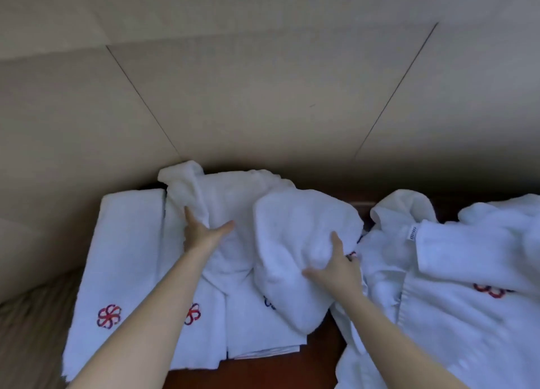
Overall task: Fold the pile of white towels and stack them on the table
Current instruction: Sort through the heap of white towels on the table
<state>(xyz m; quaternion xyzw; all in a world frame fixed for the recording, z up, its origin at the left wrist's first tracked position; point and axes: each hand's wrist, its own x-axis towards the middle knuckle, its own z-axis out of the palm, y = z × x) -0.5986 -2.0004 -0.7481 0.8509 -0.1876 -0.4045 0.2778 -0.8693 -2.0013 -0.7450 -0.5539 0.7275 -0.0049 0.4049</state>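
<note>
Rumpled white towel (263,222) at centre of the table (263,371), bunched and half lifted, lying partly over folded towels (257,330) beneath. Far-left corner pushed up against the wall (263,81). Left hand (201,236) spread flat on its left part, fingers apart, thumb out to the right, pressing rather than gripping. Right hand (336,267) on its right lobe, fingers curled into the cloth, pinching a fold; thumb pointing left. Both forearms bare, reaching in from the bottom edge.

Left of it, a folded towel (122,257) lying flat, long edge running away from the viewer, red-and-blue flower logo (109,316) near its close end. Second logo (193,314) just beside the left forearm, partly hidden. Blue stitching peeking out under the lifted lobe, too covered to read.

Right of it, a loose pile (453,286) of white towels, crumpled, touching the held one at the right hand. Small label (412,233) on one edge, another logo (491,290) further right.

Dark red-brown tabletop showing between the stacks and along the near edge. Beige panelled wall with thin seams behind.
</note>
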